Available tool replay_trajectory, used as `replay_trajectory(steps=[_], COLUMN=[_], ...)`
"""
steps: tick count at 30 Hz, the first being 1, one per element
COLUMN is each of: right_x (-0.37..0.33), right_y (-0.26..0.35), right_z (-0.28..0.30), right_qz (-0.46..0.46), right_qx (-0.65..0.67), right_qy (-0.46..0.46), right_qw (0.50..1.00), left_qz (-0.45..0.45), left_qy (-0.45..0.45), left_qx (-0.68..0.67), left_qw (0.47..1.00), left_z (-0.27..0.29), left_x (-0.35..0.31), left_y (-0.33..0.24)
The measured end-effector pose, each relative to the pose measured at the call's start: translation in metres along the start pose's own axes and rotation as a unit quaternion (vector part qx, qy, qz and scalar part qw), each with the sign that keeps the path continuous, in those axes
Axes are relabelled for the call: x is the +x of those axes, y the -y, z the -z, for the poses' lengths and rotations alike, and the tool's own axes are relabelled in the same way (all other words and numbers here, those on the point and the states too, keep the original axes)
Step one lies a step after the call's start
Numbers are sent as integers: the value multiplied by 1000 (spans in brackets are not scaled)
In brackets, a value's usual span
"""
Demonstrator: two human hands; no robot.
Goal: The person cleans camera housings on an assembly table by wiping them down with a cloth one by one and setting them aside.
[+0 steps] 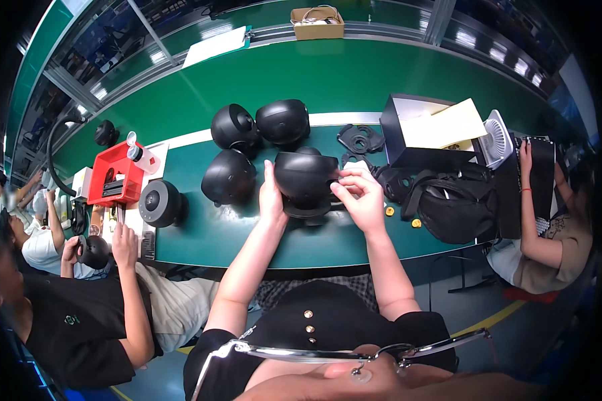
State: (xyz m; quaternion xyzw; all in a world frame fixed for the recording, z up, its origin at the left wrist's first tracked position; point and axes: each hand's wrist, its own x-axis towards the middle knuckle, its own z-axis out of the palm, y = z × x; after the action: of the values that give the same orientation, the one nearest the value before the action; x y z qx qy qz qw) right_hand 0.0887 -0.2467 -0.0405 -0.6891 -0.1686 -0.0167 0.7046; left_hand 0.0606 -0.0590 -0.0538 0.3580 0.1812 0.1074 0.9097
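Note:
A rounded matte-black device housing [306, 175] is in front of me at the middle of the green table. My left hand [272, 195] grips it from the left side, thumb up along the edge. Against its right side, my right hand [363, 195] has thumb and fingers pinched together; what they hold, if anything, is hidden. Just beyond stand similar black housings: one at the far left [235, 128], one behind [283, 122] and one to the left [229, 177].
Black flat parts [361, 139], a black bag [458, 206] and yellow pieces [416, 223] lie right, near a black box [408, 137] and a white fan [495, 140]. Left are a round black unit [162, 203] and a red bin [104, 167]. People work on both sides.

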Motion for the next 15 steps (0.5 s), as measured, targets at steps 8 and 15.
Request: replay_trajectory(steps=[8,15], right_x=[8,2], right_y=[36,34], right_z=[54,36], right_qz=[43,122], right_qx=[75,-111], right_qy=[-68,-40], right_qw=[994,985], left_qz=[-88,-99], left_qy=[-45,8], left_qx=[-38,-31], left_qw=[994,995], left_z=[8,12], left_x=[1,5], left_y=[-3,7])
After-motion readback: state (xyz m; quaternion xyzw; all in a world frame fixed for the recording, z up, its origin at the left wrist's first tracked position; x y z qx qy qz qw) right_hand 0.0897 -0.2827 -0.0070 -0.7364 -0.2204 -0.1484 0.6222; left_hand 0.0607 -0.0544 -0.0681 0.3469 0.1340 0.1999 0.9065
